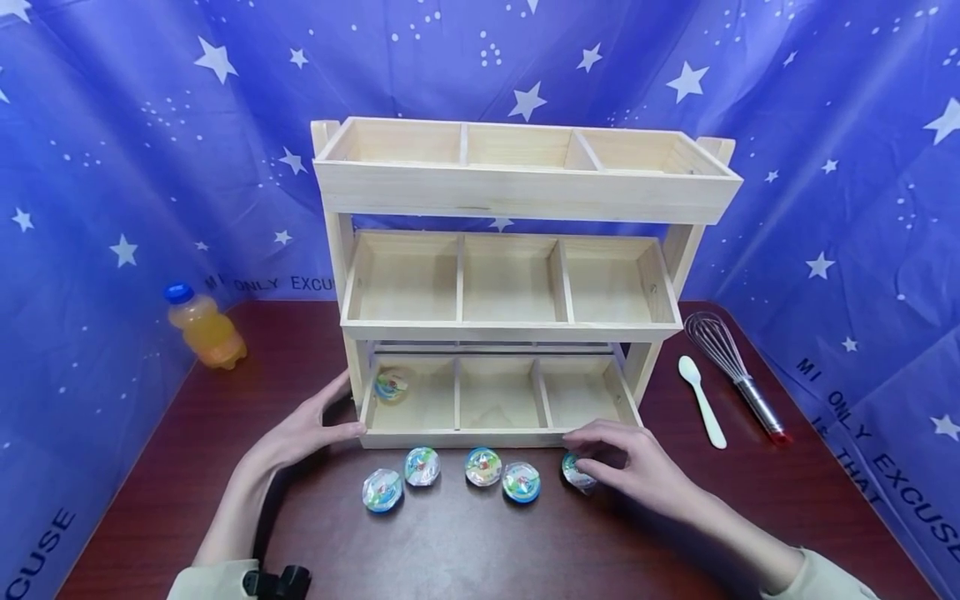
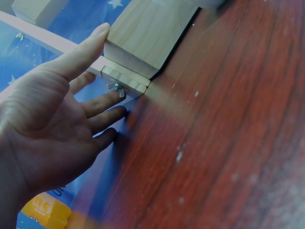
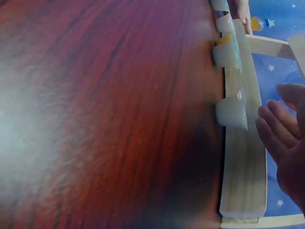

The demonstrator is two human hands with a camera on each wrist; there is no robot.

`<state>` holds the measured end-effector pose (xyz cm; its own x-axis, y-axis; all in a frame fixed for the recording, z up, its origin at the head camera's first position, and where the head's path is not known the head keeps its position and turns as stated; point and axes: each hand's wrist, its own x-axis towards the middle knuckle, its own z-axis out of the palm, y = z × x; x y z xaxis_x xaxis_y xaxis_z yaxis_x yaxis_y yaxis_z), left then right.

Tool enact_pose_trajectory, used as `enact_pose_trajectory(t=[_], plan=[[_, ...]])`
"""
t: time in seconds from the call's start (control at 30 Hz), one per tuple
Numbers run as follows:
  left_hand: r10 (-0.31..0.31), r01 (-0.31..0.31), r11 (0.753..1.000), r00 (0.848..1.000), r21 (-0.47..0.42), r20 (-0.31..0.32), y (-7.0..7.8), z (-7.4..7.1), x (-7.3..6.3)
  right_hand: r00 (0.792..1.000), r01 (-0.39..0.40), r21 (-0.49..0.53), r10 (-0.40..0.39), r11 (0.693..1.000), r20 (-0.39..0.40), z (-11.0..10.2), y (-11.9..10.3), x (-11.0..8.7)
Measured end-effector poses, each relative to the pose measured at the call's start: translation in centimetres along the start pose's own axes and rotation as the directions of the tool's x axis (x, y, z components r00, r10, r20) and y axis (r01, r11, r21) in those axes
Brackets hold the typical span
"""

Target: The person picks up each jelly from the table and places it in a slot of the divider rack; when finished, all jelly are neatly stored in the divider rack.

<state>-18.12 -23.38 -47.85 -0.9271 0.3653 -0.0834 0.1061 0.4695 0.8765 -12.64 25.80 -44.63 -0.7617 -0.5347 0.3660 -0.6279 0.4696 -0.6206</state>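
A wooden three-tier shelf (image 1: pixel 517 193) stands on the table, each tier split into three compartments. My left hand (image 1: pixel 300 429) rests at its lower left corner; in the left wrist view the thumb touches the corner of the bottom tray (image 2: pixel 143 36) and the fingers spread beside the frame. One jelly cup (image 1: pixel 390 385) sits in the bottom tray's left compartment. Several more lie in front of the shelf, among them one jelly cup (image 1: pixel 483 467) near the middle. My right hand (image 1: pixel 637 467) hovers, fingers loosely bent, over the rightmost jelly cup (image 1: pixel 576 472), apart from it in the right wrist view.
A bottle of orange drink (image 1: pixel 206 329) with a blue cap stands at the back left. To the right of the shelf lie a white spoon (image 1: pixel 702 402) and a metal whisk (image 1: pixel 738 375). Blue star-patterned curtain (image 1: pixel 825 167) encloses the table's back and sides.
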Motion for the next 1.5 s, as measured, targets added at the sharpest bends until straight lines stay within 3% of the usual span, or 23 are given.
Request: enact_pose_trajectory(t=[0.57, 1.5], plan=[[0.008, -0.008, 1.000, 1.000, -0.002, -0.005, -0.1, 0.1, 0.0, 0.998, 0.036, -0.173, -0.045, 0.984, -0.051, -0.3, 1.3, -1.7], [0.032, -0.032, 0.999, 0.999, 0.004, -0.007, -0.2, 0.1, 0.1, 0.998, -0.056, -0.278, 0.058, 0.959, -0.003, 1.2, 1.8, -2.0]])
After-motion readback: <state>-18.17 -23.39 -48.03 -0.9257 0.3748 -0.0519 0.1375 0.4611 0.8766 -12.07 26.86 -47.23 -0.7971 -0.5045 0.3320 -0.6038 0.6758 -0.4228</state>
